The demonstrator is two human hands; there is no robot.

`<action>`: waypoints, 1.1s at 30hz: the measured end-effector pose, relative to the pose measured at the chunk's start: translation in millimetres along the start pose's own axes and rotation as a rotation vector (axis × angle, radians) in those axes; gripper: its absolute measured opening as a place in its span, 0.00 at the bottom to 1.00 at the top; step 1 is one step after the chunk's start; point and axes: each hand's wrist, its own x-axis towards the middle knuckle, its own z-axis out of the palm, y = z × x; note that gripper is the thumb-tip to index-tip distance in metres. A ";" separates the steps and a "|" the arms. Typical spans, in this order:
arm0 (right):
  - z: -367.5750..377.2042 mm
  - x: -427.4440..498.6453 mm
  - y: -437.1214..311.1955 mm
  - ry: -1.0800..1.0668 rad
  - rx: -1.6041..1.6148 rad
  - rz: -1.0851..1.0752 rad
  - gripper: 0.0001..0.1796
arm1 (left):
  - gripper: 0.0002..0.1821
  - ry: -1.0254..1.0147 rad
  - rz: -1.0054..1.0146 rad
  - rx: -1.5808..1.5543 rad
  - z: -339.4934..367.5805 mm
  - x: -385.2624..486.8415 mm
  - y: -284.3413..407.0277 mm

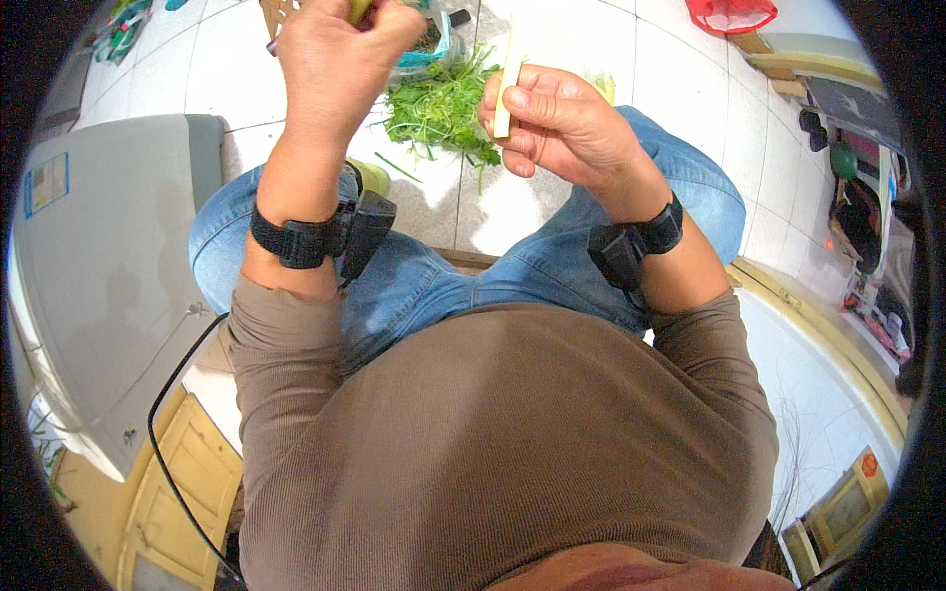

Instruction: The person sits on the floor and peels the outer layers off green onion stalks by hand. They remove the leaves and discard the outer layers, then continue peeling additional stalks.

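Observation:
My right hand point(554, 122) pinches a pale green stalk piece point(507, 96), probably celery, between thumb and fingers; it points up and away from me. Close to the top edge, my left hand point(344, 52) is closed around a yellow-green piece point(359, 10), mostly hidden by the fingers and cut off by the picture's rim. Between the hands, a heap of green leaves and thin stems point(443, 107) lies on the tiled floor. Behind the heap is a plastic bag point(432, 55) with a teal edge, partly covered by my left hand.
Grey-sided appliance or cabinet point(118, 258) stands at my left. A red plastic bag or basin point(732, 13) is at the far right. My knees in blue jeans point(687, 177) flank the leaves. A black cable point(159, 414) runs down at left. Both wrists carry strapped black devices point(367, 229).

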 end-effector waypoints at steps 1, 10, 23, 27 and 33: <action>-0.5 -0.1 0.5 0.009 0.001 0.001 0.13 | 0.05 0.037 -0.046 -0.086 -4.8 2.8 -2.0; -17.4 6.2 -2.0 0.030 0.379 -0.110 0.12 | 0.06 -0.237 0.063 -0.014 -2.7 -11.6 -0.7; -14.2 8.1 1.9 0.157 0.560 -0.130 0.10 | 0.09 -0.333 -0.026 -0.275 34.3 -34.1 22.8; -11.6 7.8 2.5 0.168 0.518 -0.119 0.09 | 0.07 -0.342 0.115 -0.028 29.8 -35.7 26.1; -9.7 7.4 4.3 0.174 0.480 -0.141 0.07 | 0.07 -0.267 0.291 0.073 33.0 -35.5 29.2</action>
